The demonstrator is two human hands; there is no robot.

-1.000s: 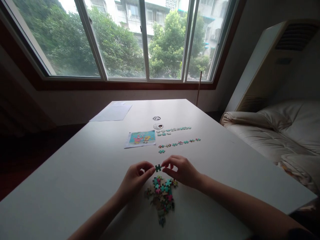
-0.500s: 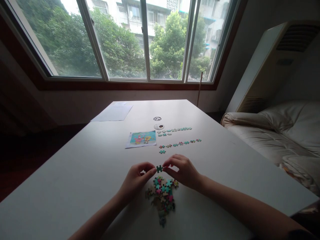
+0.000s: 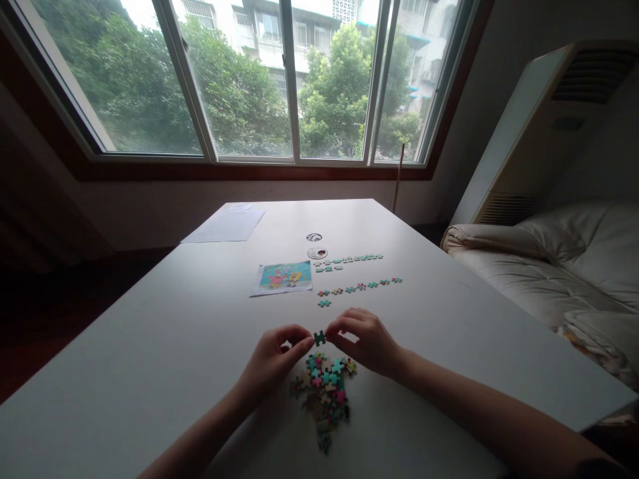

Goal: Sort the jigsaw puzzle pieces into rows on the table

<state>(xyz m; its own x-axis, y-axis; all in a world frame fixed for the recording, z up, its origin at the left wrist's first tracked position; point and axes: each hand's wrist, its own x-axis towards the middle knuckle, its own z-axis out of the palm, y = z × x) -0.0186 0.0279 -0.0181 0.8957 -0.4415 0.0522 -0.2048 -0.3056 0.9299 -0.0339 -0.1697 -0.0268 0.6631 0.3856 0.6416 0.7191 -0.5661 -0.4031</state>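
Observation:
Between my two hands a dark green puzzle piece is held just above the table. My left hand pinches its left side with thumb and forefinger. On its right side, the fingertips of my right hand close on it too. Right below lies a loose pile of puzzle pieces in teal, pink, tan and yellow. Beyond my hands, one puzzle piece sits alone under a row of colourful puzzle pieces. Farther back are rows of pale teal puzzle pieces.
A cartoon picture sheet lies left of the rows. Two round stickers or discs are behind it on the white table. White papers rest at the far left corner. A pale sofa stands to the right.
Both hands, with the green puzzle piece between them, have shifted very slightly to the right. The pile and the rows look the same.

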